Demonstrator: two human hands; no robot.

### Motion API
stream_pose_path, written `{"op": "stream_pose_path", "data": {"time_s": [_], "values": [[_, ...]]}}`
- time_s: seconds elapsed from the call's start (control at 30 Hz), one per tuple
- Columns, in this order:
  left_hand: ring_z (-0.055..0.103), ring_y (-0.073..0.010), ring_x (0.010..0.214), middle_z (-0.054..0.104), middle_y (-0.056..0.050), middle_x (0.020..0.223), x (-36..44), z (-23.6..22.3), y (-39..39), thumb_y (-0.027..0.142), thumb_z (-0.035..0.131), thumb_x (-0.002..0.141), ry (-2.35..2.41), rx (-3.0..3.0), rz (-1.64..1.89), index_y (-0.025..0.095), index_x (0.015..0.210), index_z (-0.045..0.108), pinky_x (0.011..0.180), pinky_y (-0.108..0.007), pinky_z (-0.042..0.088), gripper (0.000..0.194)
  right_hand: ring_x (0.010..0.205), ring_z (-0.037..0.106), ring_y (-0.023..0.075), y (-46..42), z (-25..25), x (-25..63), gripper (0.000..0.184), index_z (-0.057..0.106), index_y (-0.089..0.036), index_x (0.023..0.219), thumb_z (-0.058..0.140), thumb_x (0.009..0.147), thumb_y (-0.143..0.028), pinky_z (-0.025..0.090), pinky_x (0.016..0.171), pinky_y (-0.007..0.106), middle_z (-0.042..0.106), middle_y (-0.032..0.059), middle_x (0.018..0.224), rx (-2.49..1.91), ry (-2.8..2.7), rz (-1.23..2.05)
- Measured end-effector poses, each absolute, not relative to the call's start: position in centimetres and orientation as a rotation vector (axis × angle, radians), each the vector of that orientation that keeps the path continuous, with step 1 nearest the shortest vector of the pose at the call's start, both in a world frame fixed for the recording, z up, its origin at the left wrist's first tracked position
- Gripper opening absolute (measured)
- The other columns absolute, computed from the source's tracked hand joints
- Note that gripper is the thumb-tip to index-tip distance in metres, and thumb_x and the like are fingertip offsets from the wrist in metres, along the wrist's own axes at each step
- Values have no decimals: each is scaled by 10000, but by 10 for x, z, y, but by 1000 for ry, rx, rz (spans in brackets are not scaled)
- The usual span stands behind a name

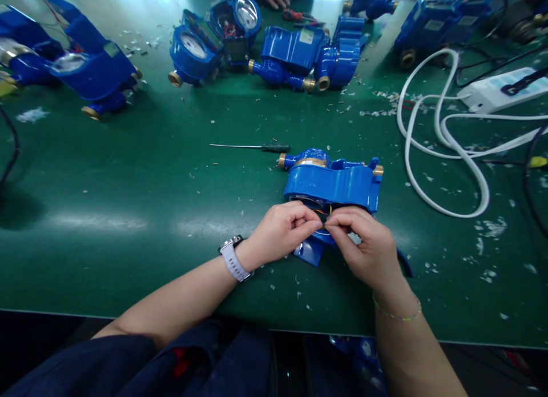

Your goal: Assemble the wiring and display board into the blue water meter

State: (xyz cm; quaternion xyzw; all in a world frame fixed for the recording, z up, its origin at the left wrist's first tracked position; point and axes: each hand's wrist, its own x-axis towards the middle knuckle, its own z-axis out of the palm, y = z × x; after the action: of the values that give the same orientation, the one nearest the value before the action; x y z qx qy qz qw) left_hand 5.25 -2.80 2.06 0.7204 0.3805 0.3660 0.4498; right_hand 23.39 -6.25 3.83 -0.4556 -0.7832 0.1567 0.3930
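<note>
In the head view, you are working on a blue meter (331, 183), which is lying just right of the centre of the frame on the green table (128, 168), its long casing side facing up and its brass-ended pipe showing along the far edge. Your left hand (282, 231) is coming in from the lower left and is pinching with thumb and forefinger; your right hand (366, 243) is mirroring it from the lower right, and the two sets of fingertips are almost meeting at the near side of the casing. Both pinches seem to be grasping the thin wires (319, 212) there, though the tips are hiding exactly what each one is gripping. A blue flap (309, 252) is sticking out below your left hand. You are, as far as one can judge, joining, twisting or parting the wires, and the next move is calling for small, even finger work, with both hands keeping slack in the leads so that nothing is pulling loose inside. A screwdriver (274, 148) is lying just beyond the meter, towards the centre of the frame, while other blue meters (293, 48) are standing along the top and a white cable (483, 185) is looping at the right.
</note>
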Motion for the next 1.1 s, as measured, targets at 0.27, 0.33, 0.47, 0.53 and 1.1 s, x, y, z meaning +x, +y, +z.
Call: {"op": "stream_pose_path", "data": {"time_s": [0.27,0.33,0.47,0.53,1.1], "values": [[483,-84,601,586,9,725,50,20,-29,197,571,875,959,1808,836,144,851,673,580,-208,390,117,733,618,156,-64,37,236,104,586,-208,873,569,907,-111,491,634,265,650,21,850,-1203,-1942,424],[472,-79,589,586,10,730,50,21,-29,176,561,864,953,1769,829,142,849,668,569,-205,385,113,733,617,151,-65,36,236,98,588,-207,883,574,908,-112,490,637,261,653,20,859,-1215,-1931,425],[419,-70,537,543,27,673,51,21,-30,169,541,851,924,1615,796,132,872,659,510,-199,341,125,739,631,151,-65,32,237,81,598,-206,909,574,917,-129,497,652,267,666,20,881,-1238,-1919,413],[408,-69,532,508,40,654,49,20,-32,195,535,860,914,1526,867,129,934,638,507,-199,333,143,741,641,158,-65,32,237,76,604,-207,914,567,924,-141,505,658,276,676,23,882,-1252,-1911,397],[407,-68,552,512,34,644,52,14,-33,343,652,744,807,1132,774,135,803,588,529,-211,303,226,618,568,147,-67,38,227,43,617,-193,922,611,887,-170,471,571,290,664,40,877,-1181,-1969,318]]}}
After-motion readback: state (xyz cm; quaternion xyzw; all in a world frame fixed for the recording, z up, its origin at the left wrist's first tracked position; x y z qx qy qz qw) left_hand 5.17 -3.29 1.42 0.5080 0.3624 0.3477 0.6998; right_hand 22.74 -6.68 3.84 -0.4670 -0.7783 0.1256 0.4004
